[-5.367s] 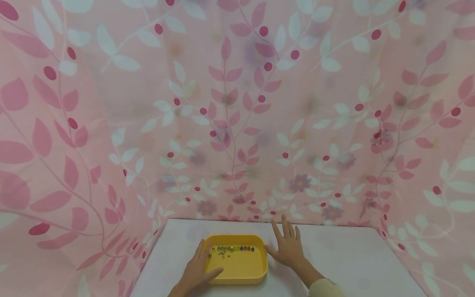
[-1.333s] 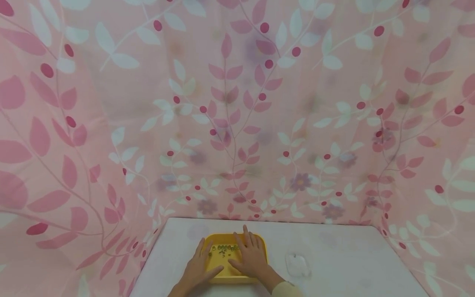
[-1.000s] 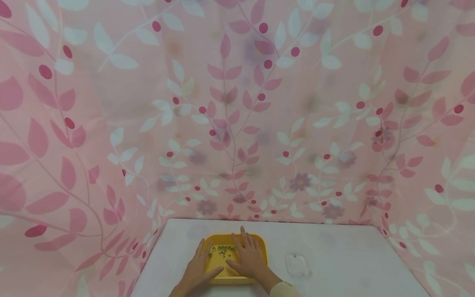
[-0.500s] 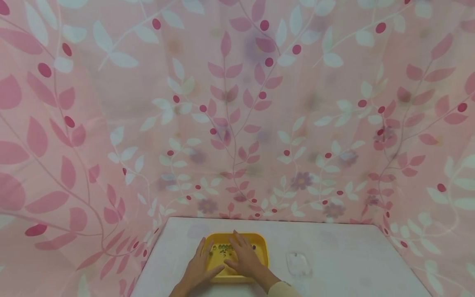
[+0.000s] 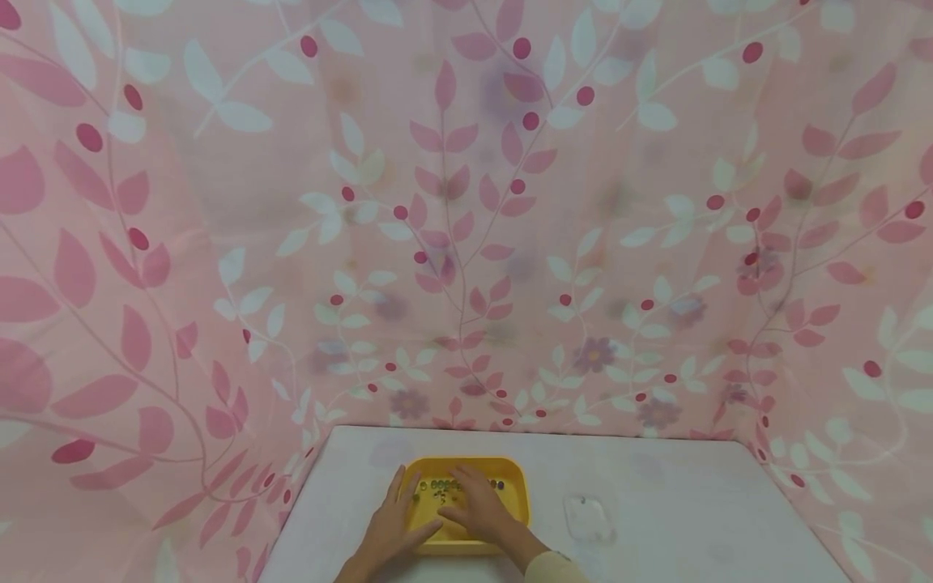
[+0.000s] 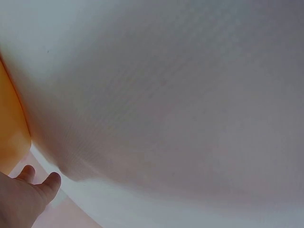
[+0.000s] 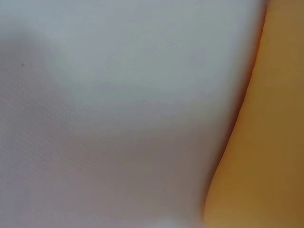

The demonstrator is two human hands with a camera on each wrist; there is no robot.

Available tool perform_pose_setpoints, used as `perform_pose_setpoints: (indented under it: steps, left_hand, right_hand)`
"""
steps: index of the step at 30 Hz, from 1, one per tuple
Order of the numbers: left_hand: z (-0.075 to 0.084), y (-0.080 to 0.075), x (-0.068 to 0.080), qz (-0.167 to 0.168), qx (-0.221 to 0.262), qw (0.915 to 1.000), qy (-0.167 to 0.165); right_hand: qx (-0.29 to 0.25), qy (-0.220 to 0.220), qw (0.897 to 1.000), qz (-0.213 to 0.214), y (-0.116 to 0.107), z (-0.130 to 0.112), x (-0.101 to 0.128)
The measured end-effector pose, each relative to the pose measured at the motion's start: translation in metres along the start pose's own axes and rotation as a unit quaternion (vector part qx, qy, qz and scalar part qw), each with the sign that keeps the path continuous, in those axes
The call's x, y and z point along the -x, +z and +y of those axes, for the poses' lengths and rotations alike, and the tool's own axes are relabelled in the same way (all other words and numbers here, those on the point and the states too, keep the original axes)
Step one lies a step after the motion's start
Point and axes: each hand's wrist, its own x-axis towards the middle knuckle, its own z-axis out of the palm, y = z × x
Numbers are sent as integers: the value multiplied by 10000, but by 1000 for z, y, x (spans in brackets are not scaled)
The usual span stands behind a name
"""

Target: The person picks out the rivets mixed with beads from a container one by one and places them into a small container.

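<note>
A yellow tray point(image 5: 513, 506) sits near the front of a white table point(image 5: 678, 494). A row of small coloured beads point(image 5: 437, 485) lies along its far side, with a few loose ones just below. My left hand point(image 5: 397, 510) rests on the tray's left rim, fingers straight and the thumb inside. My right hand point(image 5: 472, 495) is in the tray over the beads, fingers bent down onto them. Whether it pinches a bead does not show. The left wrist view shows part of the left hand point(image 6: 33, 187) beside the tray's edge point(image 6: 10, 123). Only the tray's side point(image 7: 266, 142) and the table appear in the right wrist view.
A small clear plastic piece point(image 5: 589, 518) lies on the table right of the tray. Pink leaf-patterned cloth point(image 5: 466, 243) walls in the table at the back and on both sides.
My right hand came from the table beside the tray into the tray, slid left over the beads and has bent its fingers down. The clear piece now lies on the table. The left hand stayed.
</note>
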Motion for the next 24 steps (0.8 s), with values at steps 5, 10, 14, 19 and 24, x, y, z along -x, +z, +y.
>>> perform_pose_setpoints:
  steps: [5,10,14,19,24]
  left_hand:
    - [-1,0,-1,-16,-84,10000,-27]
    - [-2,2,0,-71,-18,10000,-45]
    - [0,3,2,-108,104,9999,-66]
    - [2,1,2,-40,72,10000,-27]
    - [1,1,0,-24,48,10000,-75]
  right_hand:
    - [-589,155,9981,58,1,3,-3]
    - [-993,427,9941,-83,4,6,-5]
    - [-1239,434,9913,-79,7,10,-3]
    - [-1572,451,9865,-95,7,13,-6]
    - [-1856,570,9809,-138,7,12,-8]
